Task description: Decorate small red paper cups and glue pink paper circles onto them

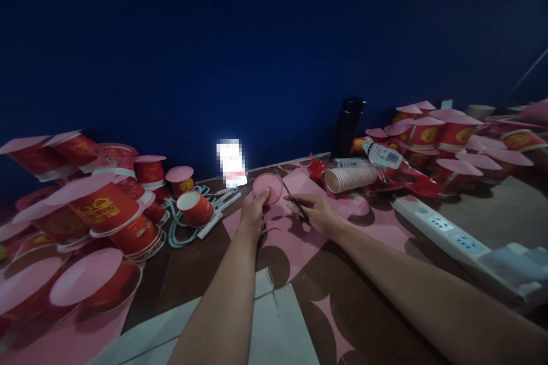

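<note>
My left hand (252, 214) is closed on a round pink disc with a darker rim (268, 187), its thumb pressed on the face. Whether a cup sits behind this disc I cannot tell. A slim, dark, pen-like tool (286, 189) is pinched in my right hand (314, 214), its thin end pointing up beside the disc's right edge. Beneath both hands lies pink paper (306, 245) with round pieces cut out of it. A red paper cup (195, 209) lies tilted to the left of my left hand, next to a pale cable (173, 228).
Red cups with pink discs crowd the left (103, 205) and right (428, 131). A lit phone (231, 162) leans at the back. A black bottle (349, 128), a stack of cups (351, 177) and a power strip (445, 234) stand rightward. Grey cardboard (282, 325) lies in front.
</note>
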Demonstrator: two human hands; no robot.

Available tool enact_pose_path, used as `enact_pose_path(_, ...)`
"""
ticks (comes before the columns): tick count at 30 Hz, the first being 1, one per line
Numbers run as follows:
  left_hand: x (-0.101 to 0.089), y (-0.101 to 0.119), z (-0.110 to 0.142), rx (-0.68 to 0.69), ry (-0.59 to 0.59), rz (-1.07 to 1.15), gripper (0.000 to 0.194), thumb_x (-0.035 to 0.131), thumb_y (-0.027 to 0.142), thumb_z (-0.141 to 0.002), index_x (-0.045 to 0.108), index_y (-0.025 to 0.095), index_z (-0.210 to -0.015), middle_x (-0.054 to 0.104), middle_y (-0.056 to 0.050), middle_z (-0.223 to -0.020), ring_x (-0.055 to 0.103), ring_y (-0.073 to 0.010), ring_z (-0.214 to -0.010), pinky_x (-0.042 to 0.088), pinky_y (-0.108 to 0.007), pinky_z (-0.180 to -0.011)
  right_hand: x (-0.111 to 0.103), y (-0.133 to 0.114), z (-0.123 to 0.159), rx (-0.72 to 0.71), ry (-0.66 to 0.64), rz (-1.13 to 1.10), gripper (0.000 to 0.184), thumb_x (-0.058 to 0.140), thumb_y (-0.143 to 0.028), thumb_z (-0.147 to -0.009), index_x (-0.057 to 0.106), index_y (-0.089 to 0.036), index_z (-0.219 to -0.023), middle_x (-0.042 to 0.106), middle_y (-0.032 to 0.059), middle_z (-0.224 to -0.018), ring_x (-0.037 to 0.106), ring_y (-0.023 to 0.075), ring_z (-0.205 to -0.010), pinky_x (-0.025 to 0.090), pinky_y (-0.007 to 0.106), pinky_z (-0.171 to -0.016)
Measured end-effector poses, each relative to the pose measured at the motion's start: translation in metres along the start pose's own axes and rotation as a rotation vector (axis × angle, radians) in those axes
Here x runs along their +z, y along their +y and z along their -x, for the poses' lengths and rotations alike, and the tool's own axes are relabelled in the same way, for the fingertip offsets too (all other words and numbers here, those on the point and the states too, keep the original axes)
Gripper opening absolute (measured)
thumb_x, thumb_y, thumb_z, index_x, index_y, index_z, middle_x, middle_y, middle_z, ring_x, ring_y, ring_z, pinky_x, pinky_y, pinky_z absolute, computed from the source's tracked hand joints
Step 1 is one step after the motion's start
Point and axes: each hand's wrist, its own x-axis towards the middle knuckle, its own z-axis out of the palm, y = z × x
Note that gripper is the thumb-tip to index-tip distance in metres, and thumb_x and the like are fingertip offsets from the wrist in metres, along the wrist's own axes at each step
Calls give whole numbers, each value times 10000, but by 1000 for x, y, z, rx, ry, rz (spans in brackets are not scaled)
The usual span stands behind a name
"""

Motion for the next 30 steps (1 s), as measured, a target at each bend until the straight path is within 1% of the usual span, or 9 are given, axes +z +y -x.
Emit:
enact_pose_path(5, -1, -1, -1, 0, 1, -9, 450, 832, 405, -519, 648, 135, -828, 622, 1, -671, 525, -85, -516, 371, -216, -486, 0, 1, -1, -12, 8, 9, 590, 781, -440, -586, 704, -93, -1058, 585, -12, -623, 441, 51, -481, 286, 194, -418)
enact_pose_path(11, -2, -2, -2, 2, -13, 4, 451, 833, 398, -526, 645, 134, -840, 624, 2, -676, 529, -86, -512, 386, -222, -494, 1, -2, 0, -8, 16, -18, 579, 776, -457, -581, 719, -99, -1034, 592, 1, -629, 453, 73, -498, 312, 215, -439)
enact_pose_path(15, -1, -2, -1, 5, -22, 4, 439, 823, 397, -544, 645, 135, -849, 627, 4, -678, 531, -86, -514, 374, -217, -483, 2, -4, 1, 0, 20, -28, 582, 785, -441, -576, 716, -88, -1033, 576, -4, -607, 447, 70, -485, 298, 207, -422)
enact_pose_path(21, 1, 1, 0, -3, 10, 46, 455, 847, 373, -490, 626, 130, -805, 603, 22, -645, 518, -73, -498, 366, -203, -462, 1, 0, -1, -5, 20, -18, 567, 777, -442, -594, 714, -90, -1034, 576, -5, -598, 457, 70, -479, 293, 196, -404)
enact_pose_path(25, 0, 2, 0, -12, 41, 50, 474, 851, 385, -480, 621, 133, -808, 590, 32, -634, 498, -63, -473, 355, -199, -448, 1, 3, -2, -3, 15, -1, 572, 783, -431, -594, 711, -90, -1047, 579, -5, -596, 434, 62, -461, 280, 193, -389)
enact_pose_path(30, -1, 2, 0, -2, 53, 61, 472, 855, 381, -470, 627, 130, -798, 590, 31, -638, 505, -63, -484, 357, -199, -448, 0, 5, -2, -15, 18, 4, 526, 771, -426, -618, 719, -108, -1035, 592, -1, -611, 435, 61, -463, 287, 191, -388)
